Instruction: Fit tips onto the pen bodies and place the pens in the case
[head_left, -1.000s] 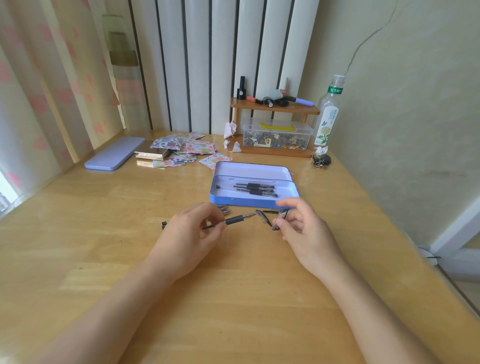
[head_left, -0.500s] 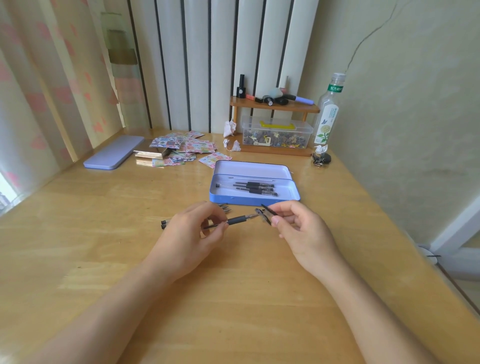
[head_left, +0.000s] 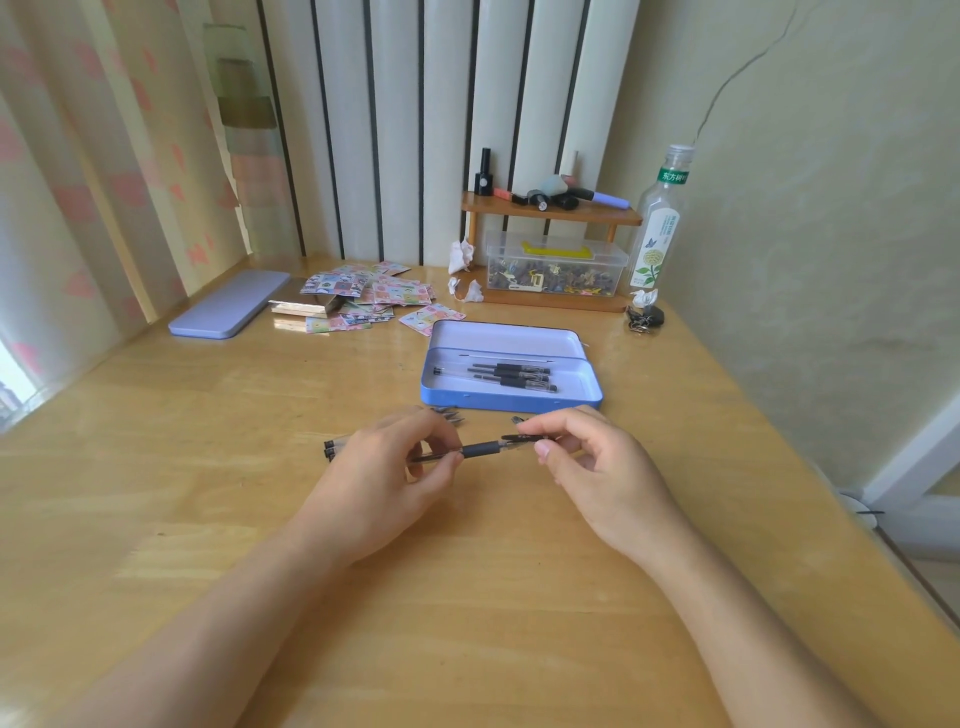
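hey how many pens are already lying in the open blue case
3. All lie side by side lengthwise in the blue case: the nearest pen, the middle pen and the farthest pen. They overlap, so another could be hidden.

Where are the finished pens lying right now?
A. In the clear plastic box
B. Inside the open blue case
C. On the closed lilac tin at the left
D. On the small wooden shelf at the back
B: several dark-gripped pens lie side by side in the tray of the open blue case, just beyond both hands, which hold another pen between them.
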